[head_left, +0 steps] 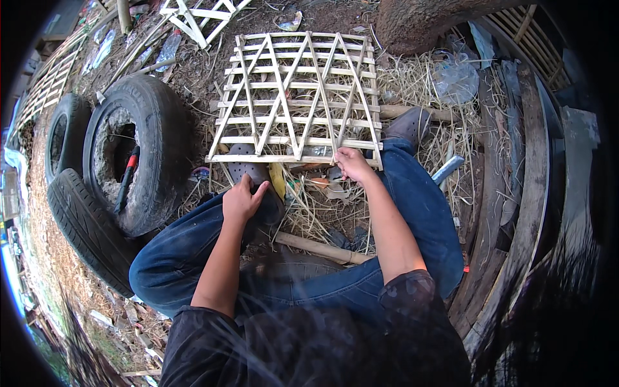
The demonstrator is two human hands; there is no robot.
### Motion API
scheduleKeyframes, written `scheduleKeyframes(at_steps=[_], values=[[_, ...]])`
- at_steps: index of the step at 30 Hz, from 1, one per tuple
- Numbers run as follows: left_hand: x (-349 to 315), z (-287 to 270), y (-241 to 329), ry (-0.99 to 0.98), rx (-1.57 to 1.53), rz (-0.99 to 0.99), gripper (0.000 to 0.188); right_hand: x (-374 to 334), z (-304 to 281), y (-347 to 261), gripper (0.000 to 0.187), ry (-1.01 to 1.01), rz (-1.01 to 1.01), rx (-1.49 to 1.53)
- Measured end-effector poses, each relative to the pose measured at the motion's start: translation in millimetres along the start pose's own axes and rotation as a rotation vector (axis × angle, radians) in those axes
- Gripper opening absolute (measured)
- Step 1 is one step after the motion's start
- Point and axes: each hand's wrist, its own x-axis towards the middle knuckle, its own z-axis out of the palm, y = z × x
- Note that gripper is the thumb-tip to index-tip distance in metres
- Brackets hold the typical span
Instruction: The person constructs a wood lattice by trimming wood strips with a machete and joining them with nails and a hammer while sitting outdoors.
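Observation:
A pale woven bamboo lattice panel (284, 103) lies in front of me, with crossing slats in a zigzag over horizontal strips. My right hand (353, 166) pinches its near edge, right of the middle, where a slanted slat meets the bottom strip. My left hand (242, 201) is just below the near left part of the panel, over a dark clog (250, 171) on my foot. Its thumb stands apart from the loosely bent fingers, and I see nothing held in it. The other clog (410, 125) is beside the panel's right edge.
Old tires (161, 155) stand at the left, one with a red-and-black handled tool (127, 174) resting in it. A tree trunk (412, 26) rises at the far right. Wooden planks (525, 168) lie along the right. A bamboo pole (322, 248) and straw (309, 209) are between my legs.

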Motion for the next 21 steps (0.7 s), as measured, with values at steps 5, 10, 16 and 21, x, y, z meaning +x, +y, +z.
scheduleKeyframes(at_steps=[5,10,16,21], values=[[-0.9,-1.0,1.2,-0.011,0.006,-0.012,0.055,-3.2,2.0,-2.6,0.022,0.002,0.001,0.002],[-0.6,-0.9,1.0,0.002,0.0,-0.001,0.055,-2.4,1.5,-0.4,0.023,0.003,-0.025,0.004],[-1.0,-2.0,2.0,-0.001,0.01,-0.01,0.056,-1.3,2.4,1.2,0.027,0.018,-0.038,-0.001],[-0.5,1.0,1.1,0.018,0.004,-0.006,0.056,0.0,0.7,1.9,0.026,0.009,-0.037,0.001]])
